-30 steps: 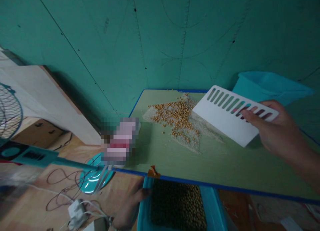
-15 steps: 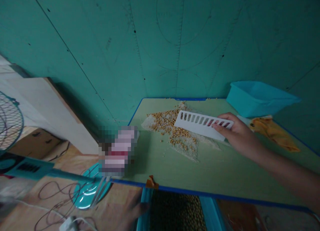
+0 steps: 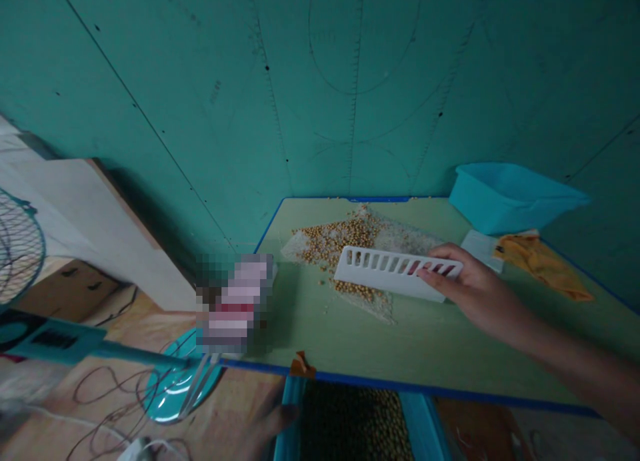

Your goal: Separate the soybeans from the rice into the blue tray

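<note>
No lettering could be read: faint marks on the green wall (image 3: 310,114) and dark markings on the turquoise fan (image 3: 53,340) and cardboard box (image 3: 75,284) were too indistinct to make out, while pixelation masked the pinkish object (image 3: 237,308) at the left of the table (image 3: 425,348).

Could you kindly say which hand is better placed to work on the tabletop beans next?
Likely the right hand: its grip holds the white slotted plate at the beans. The left hand, blurred, is off the table, by the bean-filled bin.

Orange cloth (image 3: 550,264) right; fan (image 3: 55,339) and box (image 3: 60,292), probably cardboard, left.
</note>
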Available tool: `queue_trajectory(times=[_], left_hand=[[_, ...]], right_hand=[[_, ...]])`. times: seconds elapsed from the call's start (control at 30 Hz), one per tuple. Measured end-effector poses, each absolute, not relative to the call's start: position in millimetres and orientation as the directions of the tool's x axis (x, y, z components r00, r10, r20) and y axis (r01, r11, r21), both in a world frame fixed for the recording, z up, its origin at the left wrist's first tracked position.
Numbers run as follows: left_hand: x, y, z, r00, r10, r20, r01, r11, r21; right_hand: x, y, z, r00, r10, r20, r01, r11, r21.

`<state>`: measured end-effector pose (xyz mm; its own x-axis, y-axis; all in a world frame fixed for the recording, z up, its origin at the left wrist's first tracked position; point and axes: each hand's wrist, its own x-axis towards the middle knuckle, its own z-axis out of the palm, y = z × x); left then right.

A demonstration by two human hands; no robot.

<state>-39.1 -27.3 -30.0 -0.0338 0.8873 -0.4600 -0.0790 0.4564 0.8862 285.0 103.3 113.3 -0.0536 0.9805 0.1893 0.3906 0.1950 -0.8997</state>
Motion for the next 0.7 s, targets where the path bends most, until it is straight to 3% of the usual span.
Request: queue_trajectory(times=[0.1, 0.33, 0.5, 0.7], left_hand=[[-37, -27, -30, -0.079, 0.874, -0.479, -0.016, 0.479, 0.878], [-35, -28, -32, -0.097, 0.856, -0.509, -0.066, 0.504, 0.861], [-41, -25, -44, -0.103, 0.833, -0.544, -0.047, 0.542, 0.839], [-34, -27, -41, 0.018, 0.844, -0.536, -0.269, 0.520, 0.811]], right_hand=[[285, 98, 113, -0.090, 0.983, 0.163, 0.394, 0.185, -0.900], [293, 101, 112, -0.034, 0.981, 0.192, 0.406, 0.189, -0.894], [289, 95, 111, -0.074, 0.991, 0.113, 0.402, 0.133, -0.906], [286, 90, 112, -0.073, 0.992, 0.101, 0.399, 0.122, -0.909]])
